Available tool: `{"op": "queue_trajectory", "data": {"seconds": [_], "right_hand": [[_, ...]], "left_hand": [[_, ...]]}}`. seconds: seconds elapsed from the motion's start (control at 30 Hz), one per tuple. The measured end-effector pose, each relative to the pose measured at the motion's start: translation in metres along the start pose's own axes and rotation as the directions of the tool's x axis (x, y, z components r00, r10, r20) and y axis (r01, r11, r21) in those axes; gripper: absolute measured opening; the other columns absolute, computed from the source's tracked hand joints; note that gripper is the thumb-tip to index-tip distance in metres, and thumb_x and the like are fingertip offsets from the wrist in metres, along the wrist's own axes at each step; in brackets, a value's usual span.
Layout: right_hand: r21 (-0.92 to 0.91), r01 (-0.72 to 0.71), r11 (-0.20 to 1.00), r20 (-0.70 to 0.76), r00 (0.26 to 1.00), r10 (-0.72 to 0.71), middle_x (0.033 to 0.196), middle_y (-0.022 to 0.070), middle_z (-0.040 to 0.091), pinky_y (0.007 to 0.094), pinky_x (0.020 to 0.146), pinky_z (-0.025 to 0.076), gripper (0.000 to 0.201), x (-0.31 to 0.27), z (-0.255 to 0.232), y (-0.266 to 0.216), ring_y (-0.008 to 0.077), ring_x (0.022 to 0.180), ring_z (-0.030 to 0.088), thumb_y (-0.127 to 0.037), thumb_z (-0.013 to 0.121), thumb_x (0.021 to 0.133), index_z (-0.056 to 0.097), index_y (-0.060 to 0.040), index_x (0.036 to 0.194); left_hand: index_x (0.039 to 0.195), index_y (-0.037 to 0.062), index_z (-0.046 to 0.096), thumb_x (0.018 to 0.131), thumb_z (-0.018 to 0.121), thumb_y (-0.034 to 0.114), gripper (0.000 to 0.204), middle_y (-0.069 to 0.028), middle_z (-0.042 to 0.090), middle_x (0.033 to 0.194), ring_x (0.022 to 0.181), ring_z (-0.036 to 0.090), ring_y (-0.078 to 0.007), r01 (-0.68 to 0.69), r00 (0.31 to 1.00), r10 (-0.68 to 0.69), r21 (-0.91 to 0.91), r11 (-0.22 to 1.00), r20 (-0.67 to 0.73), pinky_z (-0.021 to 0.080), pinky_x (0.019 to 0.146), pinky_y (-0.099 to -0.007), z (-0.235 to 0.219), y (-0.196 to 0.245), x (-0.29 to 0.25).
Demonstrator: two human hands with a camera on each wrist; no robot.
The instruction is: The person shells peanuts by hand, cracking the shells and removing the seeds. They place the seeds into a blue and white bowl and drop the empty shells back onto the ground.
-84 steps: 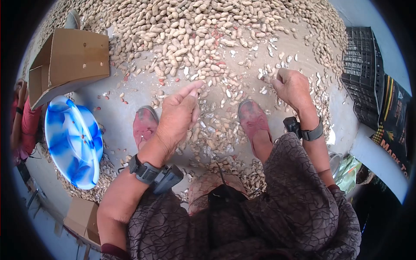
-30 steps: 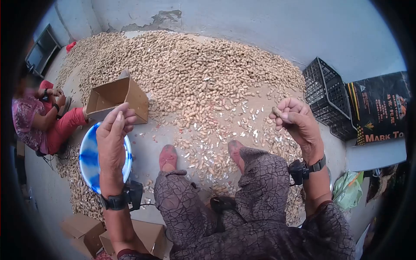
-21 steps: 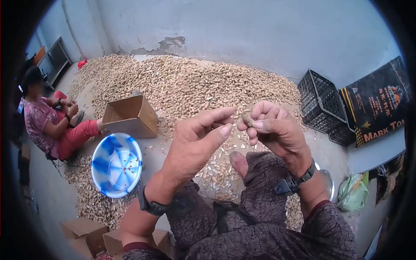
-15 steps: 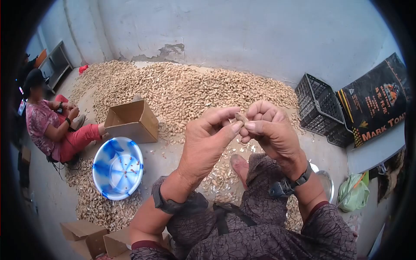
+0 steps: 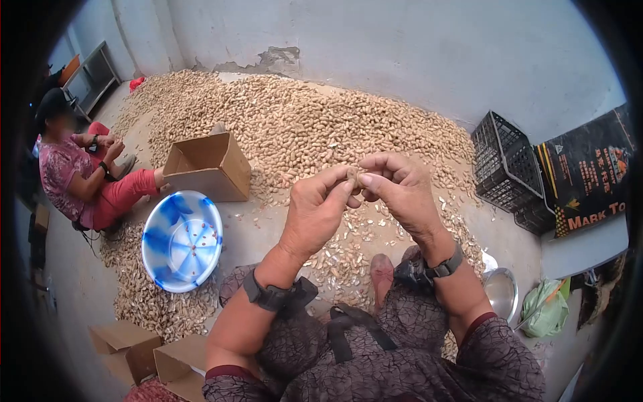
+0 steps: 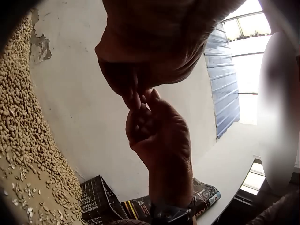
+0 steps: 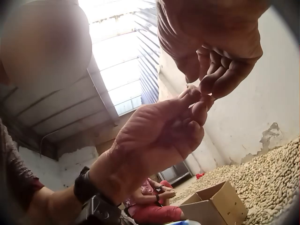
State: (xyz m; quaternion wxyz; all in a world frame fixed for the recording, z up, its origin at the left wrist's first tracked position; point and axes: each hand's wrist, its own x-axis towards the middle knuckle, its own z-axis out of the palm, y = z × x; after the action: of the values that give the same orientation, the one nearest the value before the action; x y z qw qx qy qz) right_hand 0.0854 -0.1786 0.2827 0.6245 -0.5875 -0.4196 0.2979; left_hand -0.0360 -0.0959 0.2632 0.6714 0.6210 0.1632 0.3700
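Presently, the left hand (image 5: 312,206) and right hand (image 5: 402,192) pinch one peanut (image 5: 353,174) between them, neither hand spread. Shelling is judged the step in hand; the next move likely calls for splitting the peanut open. A basin (image 5: 162,233) stands left; a heap of peanuts (image 5: 301,120) lies farther off.

The left hand (image 5: 313,211) and right hand (image 5: 407,201) pinch one peanut (image 5: 352,175). Beyond them spreads a peanut heap (image 5: 281,114); left of them sits a basin (image 5: 159,234).

Work shed | peanut heap (image 5: 295,117) on floor (image 5: 251,234) | peeling wall (image 5: 402,57) | crate (image 5: 490,171)
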Motion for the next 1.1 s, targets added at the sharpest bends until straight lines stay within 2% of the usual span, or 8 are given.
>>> {"op": "queue_trajectory", "data": {"seconds": [0.07,0.1,0.3,0.43,0.5,0.7,0.97,1.1], "right_hand": [[0.06,-0.04,0.997,0.038,0.999,0.037,0.075,0.0029,0.06,0.0191,0.057,0.046,0.012,0.002,0.001,0.015,0.0059,0.064,0.054,-0.003,0.056,0.079,0.06,0.0025,0.088],[-0.001,-0.033,0.999,0.046,0.998,0.033,0.074,0.0029,0.061,0.0196,0.056,0.045,0.011,0.004,0.001,0.02,0.006,0.064,0.054,-0.002,0.056,0.078,0.061,0.0027,0.086],[-0.102,0.009,0.995,0.06,0.998,-0.003,0.069,0.0023,0.06,0.0204,0.055,0.045,0.008,0.013,-0.004,0.027,0.006,0.063,0.053,-0.001,0.056,0.075,0.062,0.0022,0.08],[-0.031,-0.043,0.999,0.087,0.995,0.046,0.065,0.0015,0.058,0.0201,0.052,0.043,0.006,0.02,-0.005,0.03,0.0055,0.059,0.052,-0.002,0.057,0.073,0.061,0.0016,0.076],[-0.189,-0.034,0.981,0.133,0.989,0.06,0.061,0.0017,0.057,0.0203,0.048,0.041,0.007,0.024,-0.008,0.036,0.0053,0.056,0.05,-0.002,0.057,0.07,0.061,0.0016,0.074],[-0.322,-0.004,0.947,0.185,0.98,0.067,0.056,0.003,0.056,0.0212,0.044,0.039,0.004,0.03,-0.007,0.036,0.0054,0.051,0.049,-0.001,0.057,0.065,0.059,0.0018,0.066],[-0.2,-0.123,0.972,0.168,0.973,0.158,0.052,0.0032,0.054,0.0211,0.042,0.039,0.003,0.035,-0.004,0.043,0.0057,0.049,0.049,0.001,0.054,0.063,0.057,0.0011,0.061],[-0.052,-0.184,0.981,0.066,0.98,0.188,0.053,0.0043,0.054,0.0208,0.042,0.04,0.005,0.038,0.0,0.037,0.007,0.048,0.05,0.002,0.053,0.064,0.055,0.0014,0.059]], "left_hand": [[0.099,-0.0039,0.058,0.087,0.046,0.007,0.02,-0.0039,0.061,0.076,0.065,0.058,-0.0077,0.071,0.991,-0.098,0.26,0.963,0.089,0.047,0.057,-0.0187,-0.003,0.003,0.0],[0.099,-0.0029,0.059,0.088,0.045,0.009,0.021,-0.0028,0.061,0.071,0.062,0.058,-0.0065,0.063,0.99,-0.097,0.287,0.956,0.106,0.047,0.054,-0.0181,-0.005,-0.002,0.002],[0.099,-0.0026,0.059,0.087,0.045,0.009,0.022,-0.0046,0.062,0.07,0.063,0.058,-0.0068,0.101,0.974,-0.159,0.323,0.941,0.161,0.048,0.053,-0.0193,-0.012,-0.011,0.014],[0.097,-0.0026,0.06,0.086,0.044,0.006,0.021,-0.0049,0.062,0.07,0.062,0.059,-0.0075,0.088,0.95,-0.193,0.38,0.921,0.246,0.047,0.052,-0.0196,-0.02,-0.014,0.021],[0.093,-0.0029,0.061,0.085,0.045,0.005,0.019,-0.0051,0.062,0.068,0.061,0.059,-0.0076,0.052,0.953,-0.169,0.412,0.91,0.253,0.047,0.051,-0.02,-0.022,-0.018,0.022],[0.075,-0.003,0.061,0.079,0.048,0.003,0.015,-0.0052,0.06,0.058,0.055,0.06,-0.0081,-0.014,0.945,-0.153,0.504,0.863,0.29,0.045,0.047,-0.0212,-0.026,-0.019,0.026],[0.058,-0.0032,0.052,0.076,0.047,0.002,0.019,-0.0059,0.057,0.052,0.055,0.063,-0.0121,-0.146,0.963,-0.03,0.614,0.776,0.268,0.044,0.044,-0.0218,-0.023,-0.033,0.025],[0.064,-0.0035,0.057,0.078,0.047,0.003,0.018,-0.0049,0.057,0.054,0.055,0.062,-0.011,-0.045,0.987,-0.042,0.521,0.853,0.155,0.045,0.045,-0.0218,-0.015,-0.037,0.027]]}}
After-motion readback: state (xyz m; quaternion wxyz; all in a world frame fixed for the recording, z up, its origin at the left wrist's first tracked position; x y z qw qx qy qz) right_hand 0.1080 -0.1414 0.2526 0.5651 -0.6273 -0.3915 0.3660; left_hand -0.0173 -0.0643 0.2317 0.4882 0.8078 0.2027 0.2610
